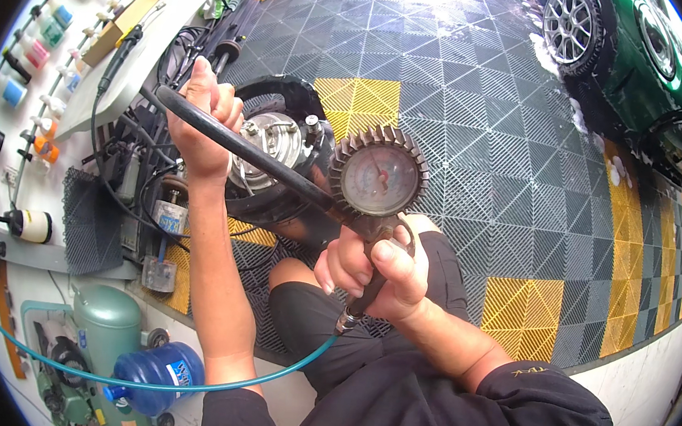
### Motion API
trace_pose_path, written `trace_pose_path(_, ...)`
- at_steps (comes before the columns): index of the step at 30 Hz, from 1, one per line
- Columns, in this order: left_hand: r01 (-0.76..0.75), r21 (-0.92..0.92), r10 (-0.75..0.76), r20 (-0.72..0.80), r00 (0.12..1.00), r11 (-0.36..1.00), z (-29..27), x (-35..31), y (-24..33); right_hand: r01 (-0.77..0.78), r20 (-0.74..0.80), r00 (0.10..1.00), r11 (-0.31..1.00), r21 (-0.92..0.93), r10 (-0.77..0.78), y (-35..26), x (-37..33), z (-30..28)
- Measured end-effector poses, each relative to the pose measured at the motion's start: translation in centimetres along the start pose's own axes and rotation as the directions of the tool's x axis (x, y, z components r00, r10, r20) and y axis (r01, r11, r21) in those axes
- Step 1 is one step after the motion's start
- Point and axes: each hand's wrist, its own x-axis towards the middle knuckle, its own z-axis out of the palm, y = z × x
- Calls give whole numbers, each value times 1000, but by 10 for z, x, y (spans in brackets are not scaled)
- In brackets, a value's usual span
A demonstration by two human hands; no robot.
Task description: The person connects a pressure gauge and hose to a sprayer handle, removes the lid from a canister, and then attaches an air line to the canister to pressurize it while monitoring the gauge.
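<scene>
A tire inflator [378, 228] with a round dial gauge [380, 177] in a ribbed black guard is gripped in my right hand [388, 274], in front of my knees. Its thin metal lever shows beside my thumb. A teal air hose [295, 363] joins the handle's lower end at a metal fitting. From the inflator, a thick black rubber hose [257, 154] arcs up and left to my raised left hand [207, 124], whose fingers are curled around it; the hose's end is hidden. Behind that hose stands a black round vessel [323, 229] with a silver metal lid [270, 143].
Black and yellow floor tiles [472, 200] spread ahead. A wet green car [636, 85] stands at far right. On the left are a wall rack of spray bottles [49, 29], cables and machine parts, a green compressor tank [109, 314] and a blue water jug [156, 375].
</scene>
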Motion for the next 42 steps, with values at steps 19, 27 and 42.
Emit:
trace_pose_path(19,7,1,-7,-8,1000,1000,0,2,-1,-14,-1,1000,999,34,14,-1,-1,1)
trace_pose_path(27,1,4,-1,-1,1000,1000,0,0,-1,18,18,1000,1000,7,-18,0,2,1)
trace_pose_path(42,-19,-47,18,-19,1000,999,-4,2,-4,36,22,999,998,55,-38,2,0,-5)
